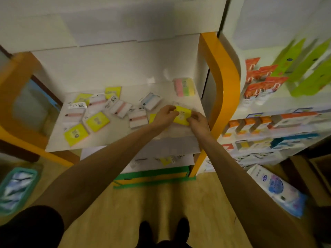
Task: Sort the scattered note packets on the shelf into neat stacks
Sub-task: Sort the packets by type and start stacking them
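Note:
Both my hands hold one yellow note packet (pixel 183 115) over the right part of the white shelf (pixel 114 140). My left hand (pixel 165 116) grips its left edge and my right hand (pixel 197 120) pinches its right edge. Another yellow packet (pixel 152 118) peeks out under my left hand. Several yellow packets (pixel 97 121) and white packets with a pink stripe (pixel 138 118) lie scattered across the left and middle of the shelf. A white packet with a blue stripe (pixel 151 101) lies behind my left hand. A pink, green and yellow block (pixel 184 86) sits at the back right.
An orange frame post (pixel 222 86) borders the shelf on the right, another orange frame (pixel 12 133) on the left. A neighbouring rack (pixel 279 122) at right holds boxes and tubes. A lower shelf (pixel 161 160) holds more packets. A teal basket (pixel 16 187) stands on the floor.

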